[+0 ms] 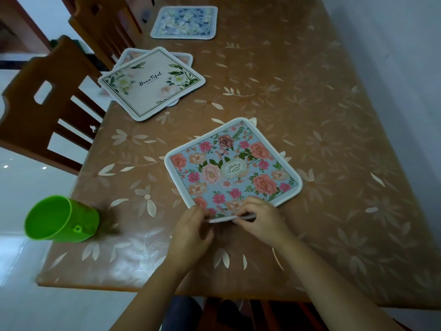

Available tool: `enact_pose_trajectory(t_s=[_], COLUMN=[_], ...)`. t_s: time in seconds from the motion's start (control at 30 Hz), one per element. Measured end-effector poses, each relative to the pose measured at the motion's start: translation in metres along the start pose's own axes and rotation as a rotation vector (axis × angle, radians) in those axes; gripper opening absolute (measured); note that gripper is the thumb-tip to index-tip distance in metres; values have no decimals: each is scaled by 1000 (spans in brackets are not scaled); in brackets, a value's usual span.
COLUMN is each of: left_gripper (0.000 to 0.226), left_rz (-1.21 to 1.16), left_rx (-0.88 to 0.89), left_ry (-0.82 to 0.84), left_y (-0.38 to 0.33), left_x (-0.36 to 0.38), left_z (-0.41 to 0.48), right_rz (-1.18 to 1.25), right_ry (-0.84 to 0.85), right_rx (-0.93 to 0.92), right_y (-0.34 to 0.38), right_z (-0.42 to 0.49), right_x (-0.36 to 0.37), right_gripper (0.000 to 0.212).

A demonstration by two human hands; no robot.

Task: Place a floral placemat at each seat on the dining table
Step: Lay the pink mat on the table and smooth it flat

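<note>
At nine o'clock on the surface a green cup lies tipped; at centre, the left hand and right hand pinch the near corner of a pink-flowered placemat, fingers closed on it. It sits askew; squaring looks next. Stacked placemats wait at eleven.

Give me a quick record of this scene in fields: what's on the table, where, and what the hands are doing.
surface: dining table with leaf-patterned cover
near mat: pink-flower placemat, lying turned at an angle
left hand: pinching the near corner of that mat
right hand: pinching the same corner
stack: "Beautiful" placemat on top of other mats, by the left edge
far mat: blue-flower placemat, lying alone
cup: green cup, near left corner
chairs: two wooden chairs, left side
</note>
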State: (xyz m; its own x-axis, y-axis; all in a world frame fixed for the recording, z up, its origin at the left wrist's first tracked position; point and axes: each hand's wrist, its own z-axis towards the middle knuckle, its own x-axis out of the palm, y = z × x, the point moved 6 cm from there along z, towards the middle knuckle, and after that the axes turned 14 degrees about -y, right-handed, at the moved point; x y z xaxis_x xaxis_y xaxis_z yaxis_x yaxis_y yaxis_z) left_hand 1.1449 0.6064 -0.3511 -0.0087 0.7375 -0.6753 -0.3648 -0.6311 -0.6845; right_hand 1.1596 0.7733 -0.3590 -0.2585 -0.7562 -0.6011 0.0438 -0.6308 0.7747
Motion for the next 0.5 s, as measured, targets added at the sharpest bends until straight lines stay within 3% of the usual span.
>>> enact_pose_trajectory(t_s=[0.17, 0.37, 0.5], left_gripper=[13, 6, 7], left_rz=[-36, 95, 15], left_rx=[35, 153, -93], left_ry=[-8, 48, 33], left_y=[-10, -10, 14], left_x=[-3, -1, 7], left_z=[3, -3, -7], right_rz=[24, 12, -81], right_ry=[62, 91, 161], right_rx=[-83, 5, -18], right_y=[20, 5, -3], right_z=[0, -5, -5], right_x=[23, 24, 25], right_gripper=[10, 11, 15])
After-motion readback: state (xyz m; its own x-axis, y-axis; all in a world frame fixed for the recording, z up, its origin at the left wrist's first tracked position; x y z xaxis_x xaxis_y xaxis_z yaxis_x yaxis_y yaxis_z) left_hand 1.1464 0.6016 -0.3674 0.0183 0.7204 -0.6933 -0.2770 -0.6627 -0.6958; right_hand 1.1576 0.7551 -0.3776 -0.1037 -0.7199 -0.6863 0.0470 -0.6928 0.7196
